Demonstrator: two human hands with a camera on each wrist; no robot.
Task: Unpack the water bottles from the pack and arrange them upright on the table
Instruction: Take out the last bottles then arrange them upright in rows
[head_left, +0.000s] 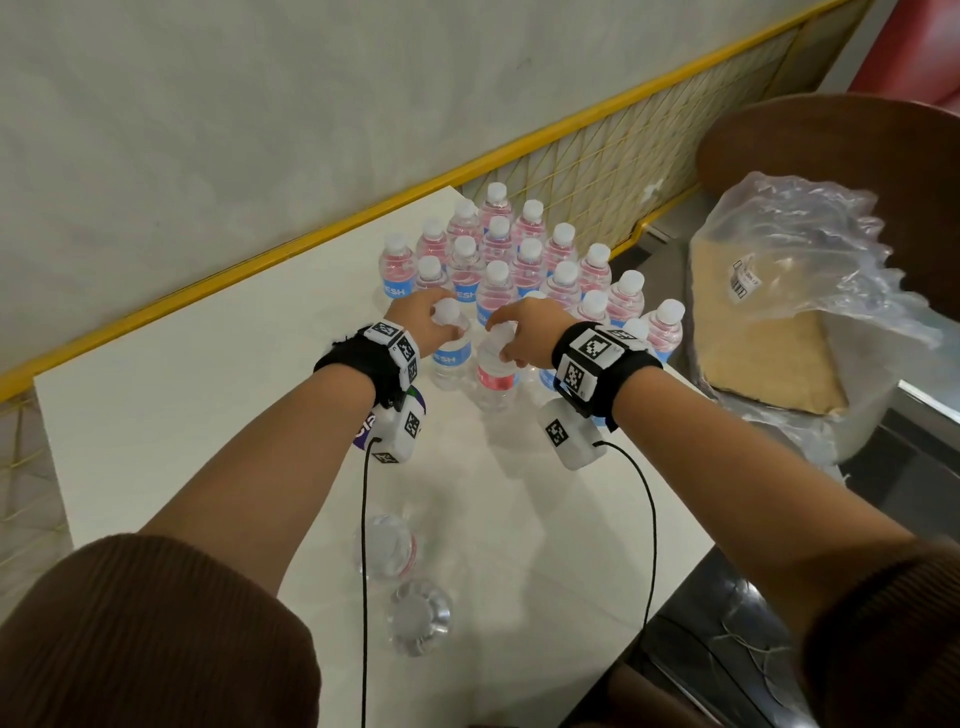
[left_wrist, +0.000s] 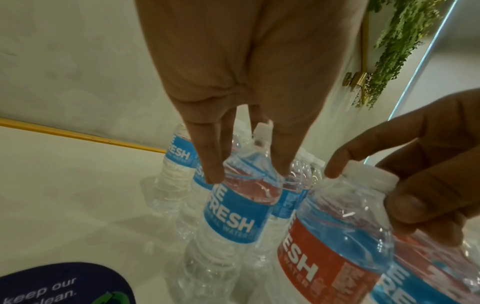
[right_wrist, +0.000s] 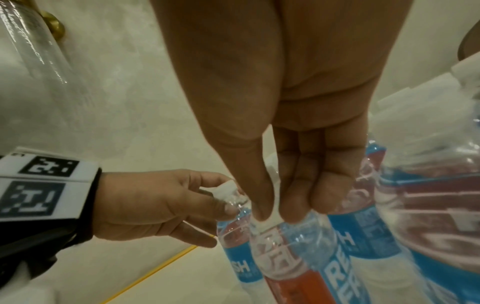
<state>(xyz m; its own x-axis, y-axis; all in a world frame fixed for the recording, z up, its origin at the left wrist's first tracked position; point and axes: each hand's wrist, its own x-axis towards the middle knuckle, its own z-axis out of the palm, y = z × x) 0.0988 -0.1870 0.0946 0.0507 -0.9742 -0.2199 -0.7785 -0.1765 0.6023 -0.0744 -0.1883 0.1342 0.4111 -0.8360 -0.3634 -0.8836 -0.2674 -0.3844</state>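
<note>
Left hand: the left hand (head_left: 422, 321) pinches the neck of a blue-label bottle (head_left: 453, 353) just under its white cap, fingers pointing down along the shoulder. The bottle stands upright on the surface (head_left: 171, 395).
Right hand: the right hand (head_left: 524, 332) grips the cap of a red-label bottle (head_left: 496, 371) with thumb and fingers. In the left wrist view this bottle leans a little toward the camera; whether its base touches the surface cannot be told.
Held bottles: side by side, the red-label one at 3 o'clock of the blue-label one, both at the 6 o'clock edge of the group.
Bottle group: the standing bottles (head_left: 524, 254) form rows at 12 o'clock of the hands, all upright with white caps, near the far corner of the surface.
Near bottles: two more bottles (head_left: 400, 582) sit at 6 o'clock, close to the person.
Pack: the clear plastic wrap (head_left: 810, 260) lies open at 3 o'clock on a chair (head_left: 831, 140), with a cardboard sheet (head_left: 763, 332) inside.
Sticker: a dark round sticker (left_wrist: 59, 283) is on the surface under the left wrist.
</note>
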